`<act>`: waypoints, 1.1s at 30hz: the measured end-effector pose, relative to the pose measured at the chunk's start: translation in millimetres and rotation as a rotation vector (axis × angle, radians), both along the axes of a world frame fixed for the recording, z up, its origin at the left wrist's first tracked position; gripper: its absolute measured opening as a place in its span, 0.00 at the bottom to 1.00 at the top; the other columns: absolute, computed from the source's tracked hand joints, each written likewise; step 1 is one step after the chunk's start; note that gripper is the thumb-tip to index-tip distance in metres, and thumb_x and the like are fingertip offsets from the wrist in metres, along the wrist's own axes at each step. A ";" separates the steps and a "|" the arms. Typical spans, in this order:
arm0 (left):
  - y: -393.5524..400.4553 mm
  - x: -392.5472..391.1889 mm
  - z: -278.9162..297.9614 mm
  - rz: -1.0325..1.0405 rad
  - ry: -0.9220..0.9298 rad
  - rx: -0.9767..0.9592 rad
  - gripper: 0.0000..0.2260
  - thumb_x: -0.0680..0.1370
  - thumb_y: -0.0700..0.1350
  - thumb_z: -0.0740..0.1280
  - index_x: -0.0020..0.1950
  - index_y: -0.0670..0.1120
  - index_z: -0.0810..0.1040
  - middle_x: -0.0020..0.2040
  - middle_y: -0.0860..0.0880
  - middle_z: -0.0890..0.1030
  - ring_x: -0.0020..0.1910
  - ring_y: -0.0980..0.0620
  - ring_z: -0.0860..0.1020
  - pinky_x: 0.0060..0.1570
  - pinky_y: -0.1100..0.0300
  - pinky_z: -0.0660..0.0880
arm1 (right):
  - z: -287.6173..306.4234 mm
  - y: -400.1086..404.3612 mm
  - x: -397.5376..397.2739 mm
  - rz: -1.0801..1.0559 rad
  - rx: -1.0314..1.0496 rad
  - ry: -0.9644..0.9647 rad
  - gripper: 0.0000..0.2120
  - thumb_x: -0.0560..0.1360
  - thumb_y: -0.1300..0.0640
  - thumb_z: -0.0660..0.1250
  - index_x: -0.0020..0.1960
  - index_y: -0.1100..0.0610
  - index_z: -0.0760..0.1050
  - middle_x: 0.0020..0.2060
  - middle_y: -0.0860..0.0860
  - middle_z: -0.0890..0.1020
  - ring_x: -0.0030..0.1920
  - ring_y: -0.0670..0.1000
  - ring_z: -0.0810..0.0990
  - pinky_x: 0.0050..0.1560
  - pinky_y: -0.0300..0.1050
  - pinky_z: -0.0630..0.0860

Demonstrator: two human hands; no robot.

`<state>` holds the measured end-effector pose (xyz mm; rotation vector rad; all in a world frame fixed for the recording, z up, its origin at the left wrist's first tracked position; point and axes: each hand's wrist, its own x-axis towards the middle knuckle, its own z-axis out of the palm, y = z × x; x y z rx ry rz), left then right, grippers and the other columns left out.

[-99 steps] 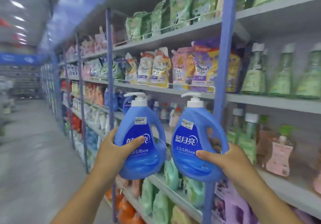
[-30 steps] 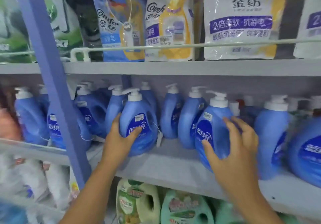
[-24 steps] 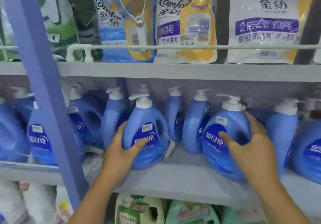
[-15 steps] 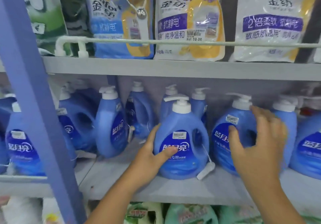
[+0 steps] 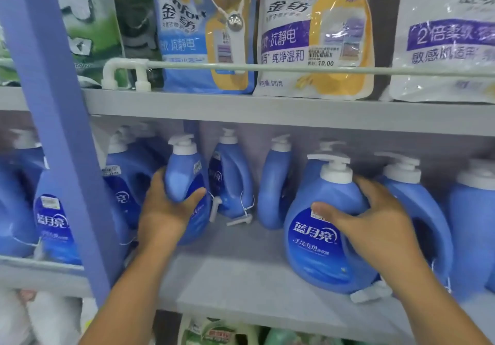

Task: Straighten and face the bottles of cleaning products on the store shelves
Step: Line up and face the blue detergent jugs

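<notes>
Blue pump bottles of detergent stand along a grey shelf (image 5: pixel 241 285). My left hand (image 5: pixel 166 210) grips a bottle turned sideways (image 5: pixel 184 176), its label facing right. My right hand (image 5: pixel 375 224) grips a front-facing bottle (image 5: pixel 318 248) at the shelf's front, thumb across the top of its label, fingers round its handle side. Behind, two more bottles (image 5: pixel 233 181) (image 5: pixel 276 184) stand edge-on, with white security tags on the shelf. Another bottle (image 5: pixel 417 200) stands right of my right hand.
A blue upright post (image 5: pixel 56 130) crosses the left of the view, with more blue bottles (image 5: pixel 53 224) behind it. Comfort refill pouches (image 5: pixel 310 31) stand on the shelf above behind a white rail (image 5: pixel 294 69). Green bottles (image 5: pixel 211 334) show below.
My left hand let go of the front-facing bottle and took the sideways one to its left. My right hand moved from the right-hand bottle onto the front-facing one.
</notes>
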<state>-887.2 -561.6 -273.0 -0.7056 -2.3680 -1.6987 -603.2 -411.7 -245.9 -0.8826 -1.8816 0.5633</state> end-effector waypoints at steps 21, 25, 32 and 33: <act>76.8 -8.0 19.8 -0.428 0.019 0.216 0.25 0.73 0.55 0.78 0.68 0.63 0.75 0.60 0.66 0.80 0.58 0.66 0.79 0.55 0.72 0.74 | -7.1 -2.7 25.4 -0.074 -0.040 0.017 0.43 0.56 0.24 0.67 0.69 0.37 0.68 0.48 0.33 0.77 0.45 0.35 0.75 0.40 0.33 0.69; 113.8 -38.0 21.2 -0.509 0.016 0.015 0.46 0.60 0.57 0.84 0.75 0.64 0.67 0.70 0.59 0.77 0.68 0.56 0.76 0.64 0.55 0.78 | -7.3 -3.6 25.9 -0.054 -0.015 0.000 0.41 0.57 0.26 0.68 0.69 0.38 0.70 0.53 0.36 0.77 0.49 0.44 0.75 0.45 0.33 0.70; 134.3 -31.3 9.1 -0.190 0.155 -0.075 0.51 0.62 0.60 0.78 0.80 0.44 0.61 0.77 0.41 0.67 0.76 0.39 0.65 0.73 0.48 0.66 | -10.4 -1.1 23.0 -0.050 0.030 0.009 0.38 0.60 0.28 0.69 0.67 0.40 0.73 0.53 0.34 0.79 0.51 0.44 0.78 0.45 0.33 0.71; 136.1 -33.1 4.3 -0.170 0.178 -0.079 0.49 0.67 0.54 0.79 0.81 0.44 0.59 0.78 0.40 0.65 0.77 0.39 0.63 0.74 0.48 0.63 | -10.8 -0.5 22.5 -0.051 0.034 0.011 0.38 0.60 0.28 0.69 0.67 0.40 0.73 0.53 0.35 0.80 0.51 0.44 0.79 0.45 0.34 0.71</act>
